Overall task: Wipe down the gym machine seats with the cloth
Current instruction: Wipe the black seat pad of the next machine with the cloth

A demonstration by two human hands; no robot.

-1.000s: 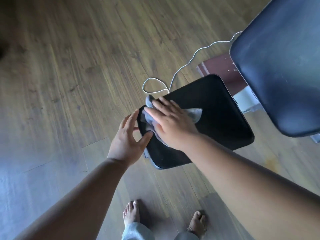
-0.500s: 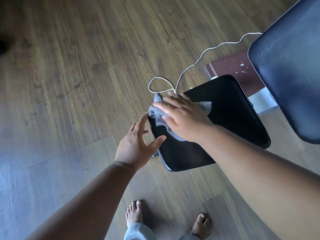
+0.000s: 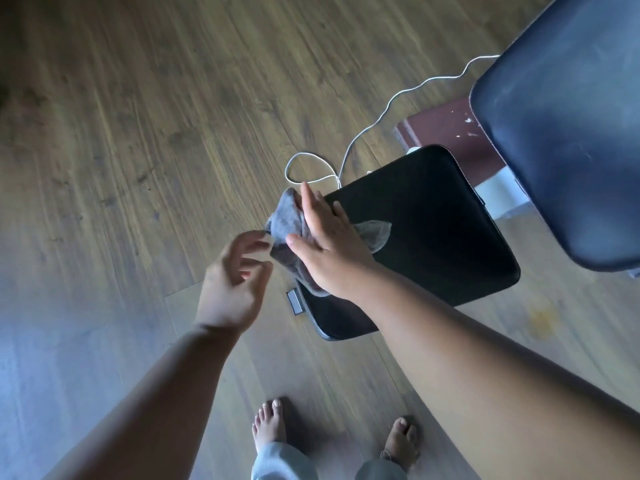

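Head view: your right hand presses the grey cloth flat-fingered on the black seat pad's nine-o'clock corner; unwiped pad runs toward three o'clock. Left hand hovers, loosely curled, empty.

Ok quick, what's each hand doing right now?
Left hand: open, fingers loosely curled, holding nothing.
Right hand: open, fingers straight, pressing the cloth on the seat.

Dim bluish daylight, left hand motion-blurred, wide-angle edge distortion.
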